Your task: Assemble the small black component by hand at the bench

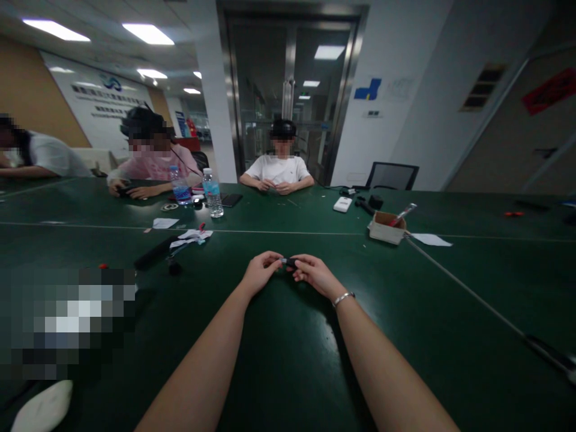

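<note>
My left hand (261, 271) and my right hand (315, 275) meet over the middle of the green table (288, 360). Between them is a small black object with a pale, greyish end (290, 262), too small to name exactly. The left fingertips pinch its pale end, while the right thumb and fingers are closed on the black part. It lies roughly level, a little above the tabletop. A silver bracelet (344, 299) circles my right wrist.
A cardboard box (387, 229) with tools stands right, near a white phone-like item (342, 204). Two water bottles (213, 193) and crumpled papers (191, 237) lie to the left. A white mouse-shaped thing (44, 408) is at lower left. Co-workers (281, 170) sit across the table.
</note>
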{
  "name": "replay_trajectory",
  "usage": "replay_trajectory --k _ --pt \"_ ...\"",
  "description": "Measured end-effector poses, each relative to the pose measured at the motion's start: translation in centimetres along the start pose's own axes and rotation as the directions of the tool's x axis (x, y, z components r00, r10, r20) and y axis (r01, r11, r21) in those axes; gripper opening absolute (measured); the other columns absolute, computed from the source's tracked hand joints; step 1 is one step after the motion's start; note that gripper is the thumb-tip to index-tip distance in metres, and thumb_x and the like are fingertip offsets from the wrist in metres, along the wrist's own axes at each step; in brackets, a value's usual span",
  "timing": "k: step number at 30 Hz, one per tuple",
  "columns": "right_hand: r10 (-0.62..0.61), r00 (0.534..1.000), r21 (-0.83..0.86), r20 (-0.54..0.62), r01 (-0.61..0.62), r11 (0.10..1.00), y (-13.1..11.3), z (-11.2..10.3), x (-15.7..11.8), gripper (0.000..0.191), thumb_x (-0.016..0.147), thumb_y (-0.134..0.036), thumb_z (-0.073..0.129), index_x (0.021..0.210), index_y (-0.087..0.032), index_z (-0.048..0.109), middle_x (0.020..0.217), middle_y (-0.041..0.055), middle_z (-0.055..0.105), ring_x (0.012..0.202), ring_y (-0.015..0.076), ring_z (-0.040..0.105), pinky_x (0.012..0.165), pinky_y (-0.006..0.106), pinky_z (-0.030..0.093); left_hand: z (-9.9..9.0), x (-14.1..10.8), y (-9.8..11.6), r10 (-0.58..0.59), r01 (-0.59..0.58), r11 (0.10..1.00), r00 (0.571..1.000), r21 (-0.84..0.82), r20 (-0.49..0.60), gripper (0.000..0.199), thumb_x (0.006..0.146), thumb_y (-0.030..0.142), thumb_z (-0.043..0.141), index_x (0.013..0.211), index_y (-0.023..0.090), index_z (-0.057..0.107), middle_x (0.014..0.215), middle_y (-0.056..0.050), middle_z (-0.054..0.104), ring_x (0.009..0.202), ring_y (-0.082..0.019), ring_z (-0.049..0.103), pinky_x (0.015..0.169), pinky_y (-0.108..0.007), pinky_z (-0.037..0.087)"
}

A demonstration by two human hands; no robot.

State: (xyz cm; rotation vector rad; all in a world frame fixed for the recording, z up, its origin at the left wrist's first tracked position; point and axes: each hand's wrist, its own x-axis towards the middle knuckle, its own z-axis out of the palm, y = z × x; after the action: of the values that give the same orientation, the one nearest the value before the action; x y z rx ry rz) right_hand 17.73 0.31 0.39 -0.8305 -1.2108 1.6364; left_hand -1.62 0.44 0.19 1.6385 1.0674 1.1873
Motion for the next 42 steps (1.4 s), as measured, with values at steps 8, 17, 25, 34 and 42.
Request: replay_trajectory --k 8,17,25,34,42 --pt "0.000 1.000 0.004 0.005 0.000 1.000 0.0 0.0 0.0 0.028 0.076 -0.022 0.071 0.101 -0.012 0.063 0.081 0.0088 0.071 0.059 0.0094 0.062 0.055 0.021 0.053 -0.2 0.1 -0.2 0.009 -0.009 1.000 0.999 0.007 -0.035 0.033 0.075 0.038 0.065 0.102 0.018 0.064 0.083 -0.004 0.066 0.074 -0.015 0.061 0.063 -0.025 0.047" --pt "-0.003 1.000 -0.003 0.007 0.003 1.000 0.1 0.0 0.1 0.030 0.074 -0.023 0.072 0.101 -0.014 0.062 0.081 0.0078 0.071 0.059 0.0089 0.063 0.057 0.021 0.053 0.2 0.2 -0.4 -0.042 0.043 0.999 0.999 0.017 -0.029 0.032 0.077 0.045 0.060 0.087 0.015 0.064 0.073 -0.004 0.065 0.065 -0.014 0.059 0.059 -0.024 0.046" --pt "-0.021 1.000 -0.009 0.022 0.022 1.000 0.3 -0.2 0.2 0.038 0.067 -0.022 0.077 0.101 -0.015 0.062 0.076 0.0033 0.068 0.059 0.0094 0.063 0.056 0.021 0.052 0.2 0.4 -0.6 -0.082 0.083 0.995 0.996 0.052 -0.034 0.036 0.076 0.050 0.058 0.083 0.015 0.065 0.069 -0.004 0.065 0.061 -0.013 0.058 0.055 -0.024 0.043" --pt "-0.021 1.000 -0.018 -0.001 0.021 1.000 0.4 -0.3 0.3 0.040 0.063 -0.022 0.080 0.096 -0.015 0.058 0.071 0.0010 0.066 0.059 0.0104 0.064 0.057 0.022 0.052 0.1 0.5 -0.9 -0.092 0.097 0.988 0.994 0.122 -0.052 0.039 0.077 0.054 0.057 0.079 0.016 0.066 0.066 -0.004 0.065 0.057 -0.014 0.057 0.053 -0.024 0.041" --pt "-0.020 1.000 -0.035 0.001 0.020 0.999 0.1 0.0 0.0 0.043 0.059 -0.022 0.081 0.095 -0.016 0.057 0.075 0.0001 0.067 0.061 0.0103 0.065 0.062 0.025 0.053 0.1 0.5 -1.0 -0.089 0.100 0.977 0.994 0.188 -0.068 0.042 0.078 0.056 0.053 0.075 0.016 0.065 0.060 -0.002 0.063 0.053 -0.013 0.056 0.053 -0.025 0.040"
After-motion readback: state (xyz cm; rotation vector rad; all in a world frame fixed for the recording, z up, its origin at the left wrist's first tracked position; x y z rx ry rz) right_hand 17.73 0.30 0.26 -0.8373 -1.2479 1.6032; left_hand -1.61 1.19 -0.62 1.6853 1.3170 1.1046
